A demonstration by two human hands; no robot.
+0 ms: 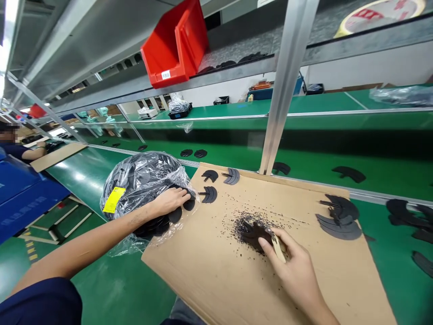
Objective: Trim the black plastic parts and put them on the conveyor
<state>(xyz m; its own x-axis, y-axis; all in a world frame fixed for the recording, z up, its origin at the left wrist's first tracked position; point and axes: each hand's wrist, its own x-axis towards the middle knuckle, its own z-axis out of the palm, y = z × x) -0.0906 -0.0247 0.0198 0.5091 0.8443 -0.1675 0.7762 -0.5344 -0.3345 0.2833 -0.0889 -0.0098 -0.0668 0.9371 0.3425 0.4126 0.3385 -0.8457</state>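
Observation:
My left hand (171,201) reaches into the mouth of a clear plastic bag (142,178) full of black flat parts, its fingers curled over the parts at the opening. My right hand (292,264) is closed on a small pale wooden stick (278,247) whose tip rests against a black flat part (253,231) lying on a brown cardboard sheet (219,271). Tiny black crumbs are scattered around that part. Three small stacks of black fan-shaped parts (210,194) lie at the cardboard's far left, and a bigger fanned stack (340,219) sits at its far right corner.
The cardboard lies on a green conveyor bench (101,176) with more black parts on the belt (350,173). A metal post (282,90) rises behind the cardboard. A red bin (176,43) sits on the shelf above. Another person sits at the far left.

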